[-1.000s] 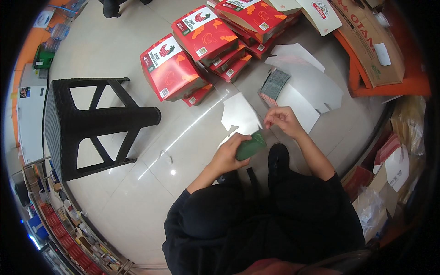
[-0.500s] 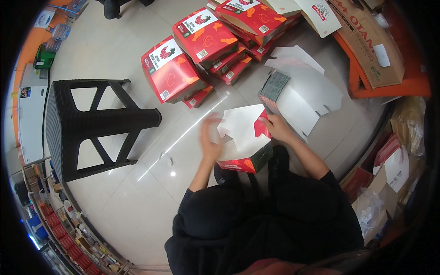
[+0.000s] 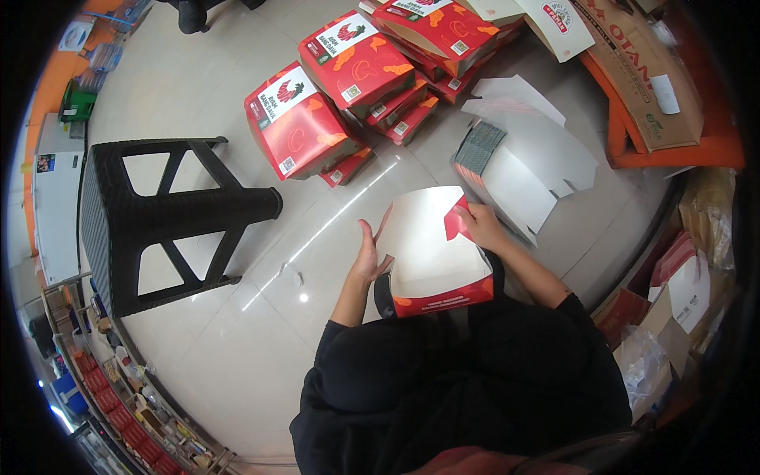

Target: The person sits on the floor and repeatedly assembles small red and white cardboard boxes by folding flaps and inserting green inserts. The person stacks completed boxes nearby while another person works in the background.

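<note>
A red and white cardboard food box (image 3: 440, 237), open at the top, sits over my lap with its white inside facing up. My right hand (image 3: 484, 227) grips its right wall, thumb on a red flap and fingers behind the wall. Against the left side, my left hand (image 3: 367, 255) is open with its thumb stretched up, touching a loose side flap; some of its fingertips are hidden by the box. Ahead and to the right, a stack of flat, unfolded box blanks (image 3: 526, 170) lies on the floor, white side up.
Several folded red boxes (image 3: 301, 127) are piled on the floor ahead. A black plastic stool (image 3: 150, 222) lies on its side at the left. Brown cardboard (image 3: 641, 87) rests on an orange surface at the far right. Clear plastic bags (image 3: 640, 364) and cartons crowd the near right.
The box's white flaps have opened outward, showing its inside, and its front has turned toward me. My left hand, blurred before, has slowed beside the left wall. My right hand keeps its grip.
</note>
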`<move>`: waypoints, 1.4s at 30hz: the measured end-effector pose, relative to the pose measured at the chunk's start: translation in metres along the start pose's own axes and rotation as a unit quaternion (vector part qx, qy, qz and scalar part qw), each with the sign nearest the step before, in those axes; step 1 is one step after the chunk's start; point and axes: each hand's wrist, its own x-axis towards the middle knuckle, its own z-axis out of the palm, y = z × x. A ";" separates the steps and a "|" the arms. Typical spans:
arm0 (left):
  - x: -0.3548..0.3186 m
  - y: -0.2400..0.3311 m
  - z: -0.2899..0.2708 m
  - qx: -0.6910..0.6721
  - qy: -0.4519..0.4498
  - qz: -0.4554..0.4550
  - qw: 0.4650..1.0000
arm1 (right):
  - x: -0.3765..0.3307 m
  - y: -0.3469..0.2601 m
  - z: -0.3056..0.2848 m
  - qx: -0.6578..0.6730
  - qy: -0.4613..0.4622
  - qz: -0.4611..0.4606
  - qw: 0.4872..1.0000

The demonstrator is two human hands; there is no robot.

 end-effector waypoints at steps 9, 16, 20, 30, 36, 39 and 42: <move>0.040 -0.043 -0.029 0.340 0.223 0.035 0.913 | 0.000 0.014 0.026 0.082 -0.057 -0.006 0.995; 0.059 -0.030 -0.027 0.482 0.294 0.183 0.805 | 0.054 0.011 0.018 -0.084 -0.162 -0.075 0.980; 0.072 0.002 -0.047 0.606 0.134 0.210 0.755 | 0.062 0.017 0.035 -0.267 -0.113 -0.142 0.946; 0.061 -0.020 -0.028 0.856 0.164 0.263 0.413 | 0.041 0.019 0.025 -0.380 -0.122 -0.313 0.862; 0.026 -0.026 -0.051 0.716 0.208 -0.023 0.667 | 0.012 0.008 0.003 -0.380 -0.094 0.058 0.918; 0.009 -0.006 -0.027 0.667 0.262 0.071 0.694 | 0.009 -0.009 -0.006 -0.294 -0.076 0.046 0.952; -0.008 -0.009 -0.030 0.633 0.315 0.320 0.631 | -0.001 -0.031 -0.017 -0.097 0.065 -0.017 0.993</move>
